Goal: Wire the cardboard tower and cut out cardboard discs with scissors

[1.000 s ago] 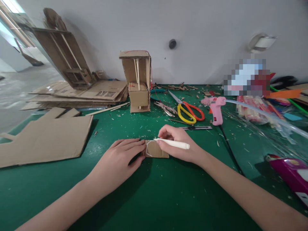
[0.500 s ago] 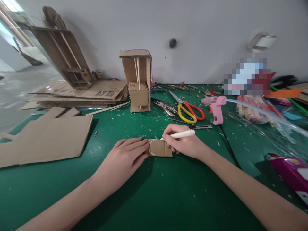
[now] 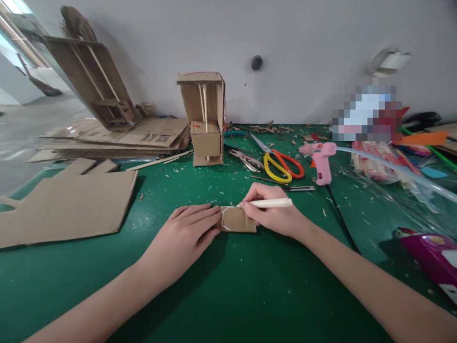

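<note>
On the green tabletop [image 3: 246,295], our small cardboard piece [image 3: 237,219] lies front-centre | our left hand [image 3: 189,226], fingers nearly together, presses its left end | our right hand [image 3: 273,209] pinches the white pen [image 3: 271,203], tip seemingly touching the top edge.

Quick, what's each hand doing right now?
Left hand: open, fingers resting on the small cardboard piece.
Right hand: closed around a white pen.

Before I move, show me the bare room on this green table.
Nearly bare: table between the forearms; a strip between the large cardboard sheet and left hand. Crowded: beyond the right hand, with scissors, pliers, glue gun.
</note>
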A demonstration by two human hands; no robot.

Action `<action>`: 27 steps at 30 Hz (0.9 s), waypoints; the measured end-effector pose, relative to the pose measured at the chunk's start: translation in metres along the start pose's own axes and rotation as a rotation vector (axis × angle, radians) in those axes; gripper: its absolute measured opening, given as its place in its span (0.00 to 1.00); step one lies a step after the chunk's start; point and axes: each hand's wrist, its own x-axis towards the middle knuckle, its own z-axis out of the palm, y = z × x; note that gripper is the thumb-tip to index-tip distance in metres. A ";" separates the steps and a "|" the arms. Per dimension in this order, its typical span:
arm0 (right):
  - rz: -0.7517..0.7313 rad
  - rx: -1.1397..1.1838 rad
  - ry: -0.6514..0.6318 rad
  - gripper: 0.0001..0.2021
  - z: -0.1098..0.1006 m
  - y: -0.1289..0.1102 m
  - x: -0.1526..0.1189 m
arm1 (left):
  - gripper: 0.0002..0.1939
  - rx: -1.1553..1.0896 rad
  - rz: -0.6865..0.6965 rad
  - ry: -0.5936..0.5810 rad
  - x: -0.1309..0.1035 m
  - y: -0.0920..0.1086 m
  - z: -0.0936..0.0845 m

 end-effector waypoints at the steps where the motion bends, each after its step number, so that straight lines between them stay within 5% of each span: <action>1: 0.007 0.019 -0.009 0.07 0.000 0.001 0.000 | 0.14 -0.001 0.003 0.002 0.000 0.000 0.000; 9: 0.104 0.157 -0.062 0.09 0.002 0.005 0.000 | 0.14 0.000 0.003 -0.001 -0.001 -0.002 0.001; 27: -0.069 -0.058 -0.066 0.09 -0.001 0.001 0.002 | 0.14 0.035 -0.021 -0.038 -0.001 0.001 0.001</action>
